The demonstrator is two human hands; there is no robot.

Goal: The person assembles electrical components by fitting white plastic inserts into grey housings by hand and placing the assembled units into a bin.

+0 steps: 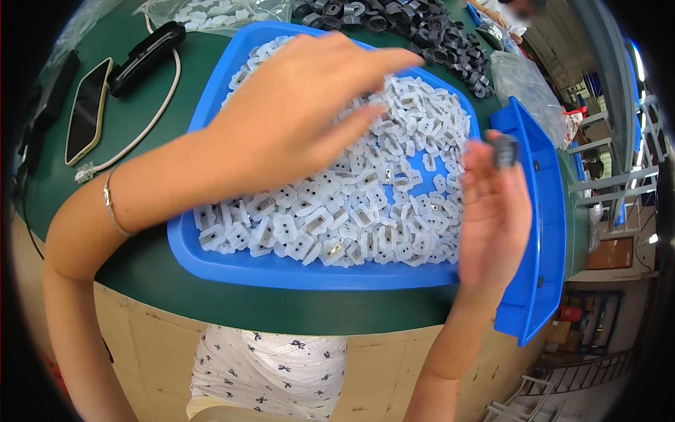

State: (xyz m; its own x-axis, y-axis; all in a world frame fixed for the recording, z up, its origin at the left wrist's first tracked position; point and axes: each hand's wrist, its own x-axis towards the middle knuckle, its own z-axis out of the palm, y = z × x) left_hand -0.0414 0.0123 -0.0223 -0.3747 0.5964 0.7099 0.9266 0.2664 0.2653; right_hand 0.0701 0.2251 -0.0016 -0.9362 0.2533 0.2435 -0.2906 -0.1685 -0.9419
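Note:
My left hand (288, 105) reaches across a blue tray (309, 279) with its index finger and thumb spread apart and nothing visible between them. Its index fingertip points toward a pile of black ring-shaped plastic parts (439, 46) beyond the tray. Under the hand lie many small translucent white plastic pieces (316, 221), some with metal inserts. At the tray's right side my right hand (496, 225) is raised, its fingertips closed on a small dark plastic part (505, 151). That part is blurred and looks like those in the black pile.
A long blue bin (531, 281) stands right of the tray, dark bits inside. Clear plastic bags lie at the back left (225, 15) and right (527, 88). On the left are a phone (89, 111), a black handset-like object (146, 58) and a white cable (158, 116).

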